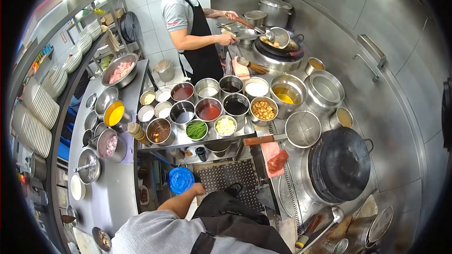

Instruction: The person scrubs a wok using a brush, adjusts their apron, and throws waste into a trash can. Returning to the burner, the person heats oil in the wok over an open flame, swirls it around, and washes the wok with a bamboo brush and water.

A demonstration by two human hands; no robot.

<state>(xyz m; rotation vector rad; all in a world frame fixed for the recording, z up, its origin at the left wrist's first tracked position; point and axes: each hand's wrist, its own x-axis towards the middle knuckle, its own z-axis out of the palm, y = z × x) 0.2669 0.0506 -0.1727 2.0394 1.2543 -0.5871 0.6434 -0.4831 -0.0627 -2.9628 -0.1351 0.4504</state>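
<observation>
One left hand [198, 189] in sight, can't tell from here if gripping; blue container [181, 179] just left of it, floor mat [225, 176] right.

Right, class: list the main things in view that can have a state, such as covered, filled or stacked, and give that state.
Left hand, fingers curled; grip unclear.
Blue round container, cannot tell whether lidded.
Stockpot, lid on.
Nearest wok, no food visible.
Wire strainer, empty.
Meat bowl, uncovered, meat inside.
Cut greens, in an uncovered pot.
White plates, stacked.
</observation>
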